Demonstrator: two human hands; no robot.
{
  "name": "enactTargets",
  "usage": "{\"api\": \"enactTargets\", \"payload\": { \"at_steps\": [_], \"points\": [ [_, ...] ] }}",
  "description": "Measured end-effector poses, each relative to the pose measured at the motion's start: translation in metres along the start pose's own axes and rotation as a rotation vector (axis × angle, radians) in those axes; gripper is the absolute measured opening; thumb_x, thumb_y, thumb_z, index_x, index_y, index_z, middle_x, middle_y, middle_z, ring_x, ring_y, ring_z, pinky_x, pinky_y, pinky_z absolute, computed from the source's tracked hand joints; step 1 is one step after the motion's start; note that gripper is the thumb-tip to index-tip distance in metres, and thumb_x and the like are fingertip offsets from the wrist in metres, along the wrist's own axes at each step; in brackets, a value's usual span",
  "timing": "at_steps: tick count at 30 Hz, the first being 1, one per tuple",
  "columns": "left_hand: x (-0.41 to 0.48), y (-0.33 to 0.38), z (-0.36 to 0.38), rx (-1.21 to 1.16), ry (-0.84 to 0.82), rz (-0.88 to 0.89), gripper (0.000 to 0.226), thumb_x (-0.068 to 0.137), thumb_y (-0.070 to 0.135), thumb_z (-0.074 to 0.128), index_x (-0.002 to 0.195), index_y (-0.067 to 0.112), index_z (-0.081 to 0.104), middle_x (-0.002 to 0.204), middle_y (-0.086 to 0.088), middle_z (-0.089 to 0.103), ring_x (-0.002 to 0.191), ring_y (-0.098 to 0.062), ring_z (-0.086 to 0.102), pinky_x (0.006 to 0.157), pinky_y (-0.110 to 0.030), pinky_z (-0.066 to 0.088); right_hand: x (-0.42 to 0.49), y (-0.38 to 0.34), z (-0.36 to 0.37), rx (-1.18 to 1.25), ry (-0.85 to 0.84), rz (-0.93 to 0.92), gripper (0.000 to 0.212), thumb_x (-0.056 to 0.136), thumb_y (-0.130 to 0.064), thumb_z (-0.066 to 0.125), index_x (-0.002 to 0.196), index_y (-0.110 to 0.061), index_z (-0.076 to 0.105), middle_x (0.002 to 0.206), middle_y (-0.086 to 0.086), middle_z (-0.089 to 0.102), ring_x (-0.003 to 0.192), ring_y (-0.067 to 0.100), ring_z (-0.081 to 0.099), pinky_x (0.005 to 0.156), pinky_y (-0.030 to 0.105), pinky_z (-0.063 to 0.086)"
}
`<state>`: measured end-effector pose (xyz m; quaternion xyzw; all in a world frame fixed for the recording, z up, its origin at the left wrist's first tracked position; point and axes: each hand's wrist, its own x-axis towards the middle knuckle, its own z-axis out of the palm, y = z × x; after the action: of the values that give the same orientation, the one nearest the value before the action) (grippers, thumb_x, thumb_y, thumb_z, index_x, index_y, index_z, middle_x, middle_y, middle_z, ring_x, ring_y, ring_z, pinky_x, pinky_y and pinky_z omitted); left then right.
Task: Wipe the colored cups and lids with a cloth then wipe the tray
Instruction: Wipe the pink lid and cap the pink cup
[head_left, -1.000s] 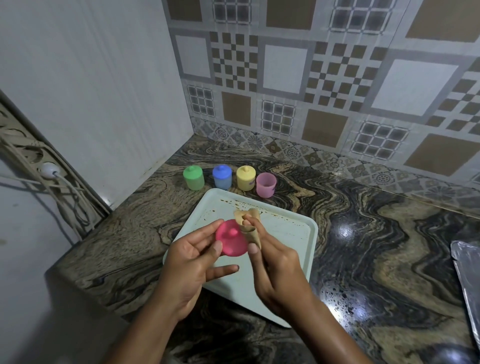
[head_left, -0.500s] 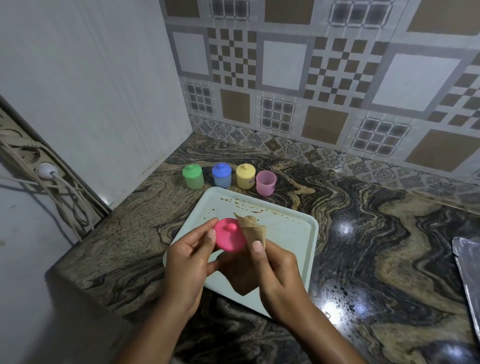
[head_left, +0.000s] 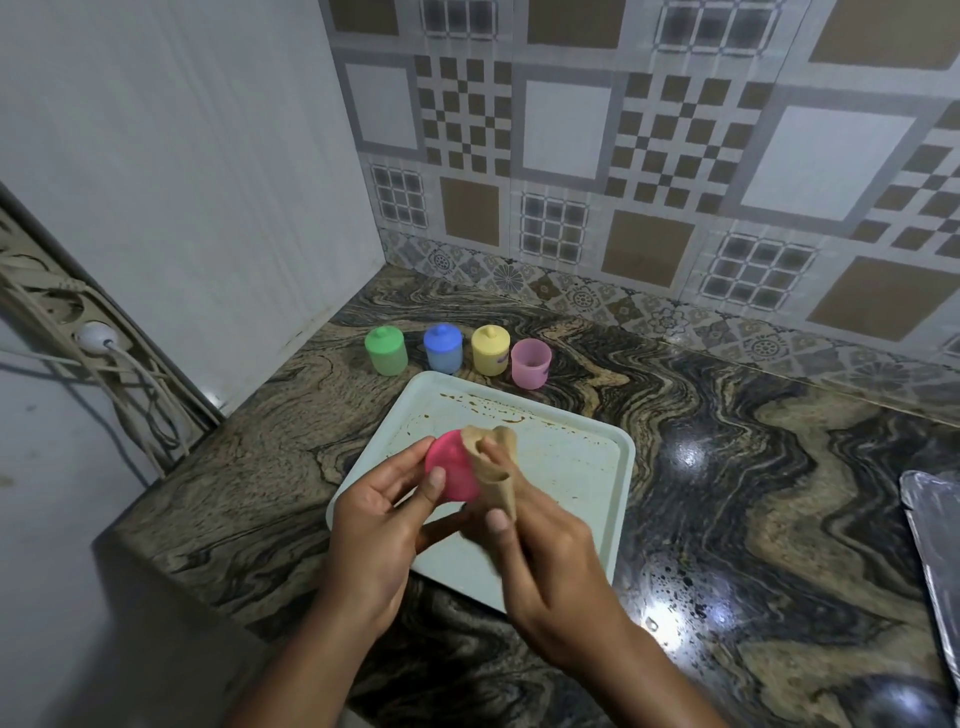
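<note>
Left hand (head_left: 374, 519) pinches the pink lid (head_left: 449, 473) by its edge, thumb on the near side and fingertips round the far one, holding it up over the near half of the tray (head_left: 582, 457). The right hand (head_left: 545, 561) pinches the tan cloth (head_left: 493, 467) and presses it against the lid's right side. Half a second ago the cloth sat as one flat pointed fold and I could see the lid's little knob. Now the cloth is bunched and rolled higher over that edge, the knob is out of sight, and the lid has turned a little in my fingers. I take that as the wipe working its way round the lid, with this piece nearly done. Behind the tray, on the bench (head_left: 753, 467), the green cup (head_left: 385, 351), blue cup (head_left: 442, 348) and yellow cup (head_left: 490, 349) stand in a row with their lids on. The pink cup (head_left: 530, 362) beside them is open, waiting for this lid. Brown streaks along the tray's far edge show it is not yet wiped, so that comes last.
</note>
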<state>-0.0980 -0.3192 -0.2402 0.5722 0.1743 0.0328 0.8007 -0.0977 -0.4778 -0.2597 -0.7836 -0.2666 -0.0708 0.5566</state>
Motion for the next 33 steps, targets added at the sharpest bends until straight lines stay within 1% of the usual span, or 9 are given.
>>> {"api": "enactTargets", "payload": {
  "at_steps": [8, 10, 12, 18, 23, 26, 28, 30, 33],
  "points": [
    [-0.006, 0.004, -0.008, 0.082, -0.108, -0.047, 0.042, 0.079, 0.013, 0.067, 0.12, 0.014, 0.069, 0.11, -0.006, 0.076, 0.089, -0.019, 0.071, 0.058, -0.025, 0.057, 0.018, 0.022, -0.009, -0.155, -0.012, -0.023, 0.043, 0.109, -0.025, 0.039, 0.144, -0.008, 0.055, 0.15, 0.006, 0.054, 0.148, 0.015, 0.039, 0.117, 0.023, 0.037],
    [-0.008, 0.006, -0.009, 0.082, -0.118, -0.042, 0.041, 0.078, 0.015, 0.067, 0.119, 0.017, 0.069, 0.107, -0.006, 0.077, 0.085, -0.019, 0.069, 0.058, -0.024, 0.056, 0.02, 0.033, -0.017, -0.172, 0.052, 0.11, 0.039, 0.108, -0.032, 0.037, 0.122, -0.016, 0.069, 0.12, 0.004, 0.074, 0.119, 0.014, 0.066, 0.097, 0.031, 0.053],
    [-0.009, 0.01, -0.008, 0.065, -0.114, -0.038, 0.041, 0.077, 0.016, 0.069, 0.117, 0.02, 0.069, 0.103, -0.008, 0.077, 0.08, -0.018, 0.07, 0.057, -0.025, 0.056, 0.018, 0.036, -0.021, -0.051, 0.148, 0.255, 0.048, 0.105, -0.045, 0.036, 0.083, -0.015, 0.067, 0.076, 0.004, 0.071, 0.073, 0.017, 0.068, 0.068, 0.042, 0.054],
    [-0.008, 0.009, -0.003, 0.03, -0.009, -0.011, 0.034, 0.077, 0.02, 0.069, 0.11, 0.013, 0.072, 0.1, -0.003, 0.078, 0.084, -0.011, 0.073, 0.056, -0.023, 0.056, 0.001, -0.015, -0.011, 0.409, 0.114, 0.295, 0.049, 0.107, -0.037, 0.038, 0.081, -0.009, 0.069, 0.07, 0.005, 0.075, 0.052, 0.026, 0.061, 0.048, 0.038, 0.044],
    [-0.016, 0.004, 0.005, 0.062, -0.051, 0.016, 0.047, 0.086, 0.026, 0.065, 0.133, 0.021, 0.062, 0.118, -0.008, 0.073, 0.109, -0.023, 0.071, 0.076, -0.041, 0.061, -0.001, -0.01, 0.0, 0.337, 0.183, 0.27, 0.049, 0.103, -0.047, 0.04, 0.085, -0.013, 0.069, 0.069, -0.006, 0.068, 0.06, 0.012, 0.059, 0.056, 0.03, 0.043],
    [-0.017, 0.001, 0.009, 0.058, -0.097, 0.011, 0.054, 0.089, 0.01, 0.064, 0.14, 0.024, 0.053, 0.115, -0.008, 0.075, 0.108, -0.026, 0.071, 0.072, -0.036, 0.061, -0.002, -0.009, -0.002, 0.272, 0.217, 0.208, 0.045, 0.104, -0.043, 0.038, 0.093, -0.015, 0.07, 0.071, -0.009, 0.063, 0.062, 0.006, 0.055, 0.06, 0.028, 0.041],
    [-0.016, 0.002, 0.009, 0.022, -0.062, 0.008, 0.05, 0.091, 0.007, 0.061, 0.139, 0.019, 0.054, 0.113, -0.009, 0.075, 0.104, -0.024, 0.073, 0.069, -0.032, 0.061, -0.005, -0.013, -0.005, 0.104, 0.213, 0.082, 0.041, 0.106, -0.03, 0.038, 0.119, -0.009, 0.07, 0.102, -0.01, 0.073, 0.092, 0.01, 0.069, 0.074, 0.026, 0.051],
    [-0.015, 0.002, 0.007, -0.004, -0.029, 0.002, 0.047, 0.091, 0.007, 0.061, 0.137, 0.014, 0.056, 0.109, -0.011, 0.076, 0.099, -0.022, 0.074, 0.067, -0.03, 0.06, -0.011, -0.014, -0.004, -0.024, 0.136, -0.078, 0.042, 0.105, -0.013, 0.042, 0.142, -0.001, 0.054, 0.146, 0.006, 0.059, 0.14, 0.026, 0.051, 0.107, 0.033, 0.049],
    [-0.016, 0.003, 0.006, -0.008, -0.043, -0.007, 0.043, 0.093, 0.001, 0.057, 0.134, 0.013, 0.058, 0.105, -0.012, 0.077, 0.094, -0.02, 0.075, 0.064, -0.029, 0.061, -0.016, -0.01, 0.003, -0.067, 0.025, -0.143, 0.045, 0.103, -0.007, 0.046, 0.147, -0.002, 0.048, 0.16, 0.012, 0.039, 0.154, 0.03, 0.026, 0.119, 0.036, 0.037]
  ]
}}
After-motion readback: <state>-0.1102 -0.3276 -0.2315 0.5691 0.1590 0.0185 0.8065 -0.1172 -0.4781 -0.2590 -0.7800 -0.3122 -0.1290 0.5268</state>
